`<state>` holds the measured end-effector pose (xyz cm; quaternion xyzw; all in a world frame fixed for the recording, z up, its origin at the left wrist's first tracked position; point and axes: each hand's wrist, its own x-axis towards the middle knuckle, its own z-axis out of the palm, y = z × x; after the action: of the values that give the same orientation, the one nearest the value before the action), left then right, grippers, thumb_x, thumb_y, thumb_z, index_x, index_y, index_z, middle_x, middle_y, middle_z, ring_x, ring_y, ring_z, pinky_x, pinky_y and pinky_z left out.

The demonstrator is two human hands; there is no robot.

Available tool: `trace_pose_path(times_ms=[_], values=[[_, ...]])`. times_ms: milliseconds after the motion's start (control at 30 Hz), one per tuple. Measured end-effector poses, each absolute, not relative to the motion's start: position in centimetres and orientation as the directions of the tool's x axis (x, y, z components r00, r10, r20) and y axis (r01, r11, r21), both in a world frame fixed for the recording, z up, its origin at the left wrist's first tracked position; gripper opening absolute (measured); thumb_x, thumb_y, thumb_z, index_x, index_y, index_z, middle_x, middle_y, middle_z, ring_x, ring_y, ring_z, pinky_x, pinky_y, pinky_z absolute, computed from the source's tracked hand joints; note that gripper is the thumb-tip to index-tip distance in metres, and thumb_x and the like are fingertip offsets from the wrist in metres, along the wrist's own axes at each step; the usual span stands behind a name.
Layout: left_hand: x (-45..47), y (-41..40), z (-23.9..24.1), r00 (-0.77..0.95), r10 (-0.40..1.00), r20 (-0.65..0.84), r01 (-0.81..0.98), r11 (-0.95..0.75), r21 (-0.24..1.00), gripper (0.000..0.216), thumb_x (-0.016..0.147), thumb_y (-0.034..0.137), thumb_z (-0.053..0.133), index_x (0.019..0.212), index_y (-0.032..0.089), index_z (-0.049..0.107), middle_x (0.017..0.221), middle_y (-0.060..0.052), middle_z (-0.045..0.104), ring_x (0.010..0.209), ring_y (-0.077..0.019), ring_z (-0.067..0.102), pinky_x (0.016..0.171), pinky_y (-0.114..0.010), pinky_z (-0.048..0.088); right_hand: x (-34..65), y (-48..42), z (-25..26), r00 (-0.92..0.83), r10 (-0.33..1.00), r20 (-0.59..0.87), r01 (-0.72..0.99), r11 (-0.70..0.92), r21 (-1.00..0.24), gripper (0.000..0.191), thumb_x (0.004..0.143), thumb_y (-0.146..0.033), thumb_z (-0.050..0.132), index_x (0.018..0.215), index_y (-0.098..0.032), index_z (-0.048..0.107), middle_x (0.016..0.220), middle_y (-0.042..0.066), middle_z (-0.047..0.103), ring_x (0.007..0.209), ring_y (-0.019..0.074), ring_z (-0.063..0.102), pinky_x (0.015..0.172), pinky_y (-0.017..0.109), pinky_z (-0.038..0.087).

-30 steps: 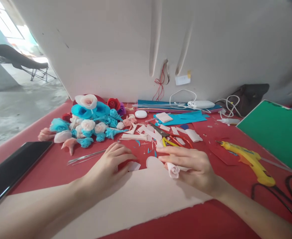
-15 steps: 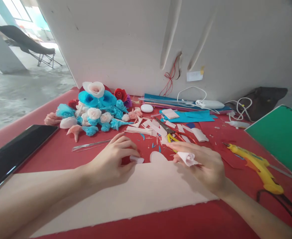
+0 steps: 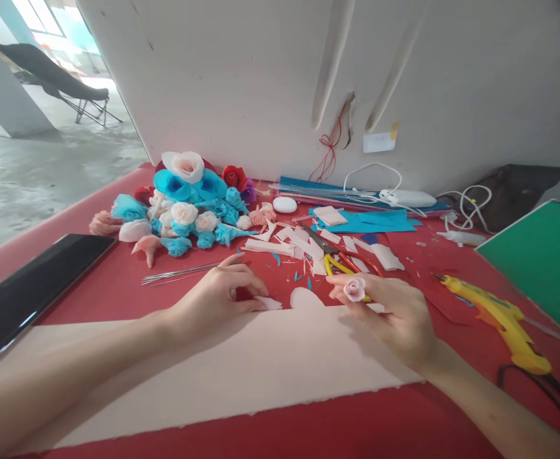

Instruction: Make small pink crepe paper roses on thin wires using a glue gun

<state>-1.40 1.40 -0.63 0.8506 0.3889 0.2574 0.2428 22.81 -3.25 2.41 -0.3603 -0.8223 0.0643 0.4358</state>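
Between the fingers of my right hand (image 3: 389, 309) is a small pale pink paper rose (image 3: 355, 289), its spiral centre turned up toward me. My left hand (image 3: 217, 287) has its thumb and fingertips closed on a pale pink paper petal (image 3: 269, 303) at the far edge of the large pink paper sheet (image 3: 222, 376). Another rounded pink petal (image 3: 306, 298) lies flat between the two hands, at the sheet's edge. Just beyond my right hand are pliers or cutters with red and yellow handles (image 3: 330, 252), among pink paper scraps (image 3: 303, 242).
Blue, white, pink and red paper flowers (image 3: 184, 217) are heaped at the back left. Thin wires (image 3: 177, 274) and a black phone (image 3: 45, 287) lie on the left. A yellow glue gun (image 3: 504, 325) with a cord and a green board (image 3: 542, 261) are at right.
The paper rose in my right hand has turned from lying sideways to facing up toward me. My left fingers have shifted slightly on the petal. The view has moved a little.
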Motion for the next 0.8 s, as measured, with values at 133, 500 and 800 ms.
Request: trace_pose_path(times_ms=[133,500,800], values=[[-1.5,1.5,-0.6,0.582,0.776,0.242,0.508,-0.580,0.638,0.011,0.076,0.029,0.061,0.070,0.023,0.068,0.078,0.000,0.068,0.076,-0.0155,0.059,0.090,-0.038,0.039,23.0,-3.2,2.2,-0.364,0.663,0.654,0.549,0.720,-0.424,0.014,0.084,-0.016,0.050,0.093,-0.020,0.060,0.074,-0.001,0.065,0.063,0.0089,0.061,0.052,0.017,0.047],[-1.1,1.2,1.5,0.462,0.870,0.172,0.528,-0.426,0.735,0.017,0.079,0.030,0.056,0.071,0.018,0.066,0.068,-0.001,0.068,0.061,-0.0156,0.063,0.049,-0.021,0.049,22.8,-3.1,2.4,-0.399,0.675,0.621,0.502,0.727,-0.468,0.011,0.085,-0.017,0.050,0.085,-0.019,0.060,0.086,-0.001,0.066,0.070,0.0066,0.061,0.058,0.014,0.048],[3.3,0.7,8.5,0.588,0.692,0.419,0.300,-0.667,0.682,0.011,0.075,0.015,0.059,0.075,0.022,0.067,0.075,0.006,0.070,0.071,-0.0128,0.065,0.062,-0.019,0.053,22.8,-4.1,5.0,-0.452,0.621,0.640,0.516,0.767,-0.381,0.011,0.087,-0.019,0.048,0.093,-0.021,0.058,0.080,-0.001,0.066,0.072,0.0074,0.062,0.066,0.014,0.048]])
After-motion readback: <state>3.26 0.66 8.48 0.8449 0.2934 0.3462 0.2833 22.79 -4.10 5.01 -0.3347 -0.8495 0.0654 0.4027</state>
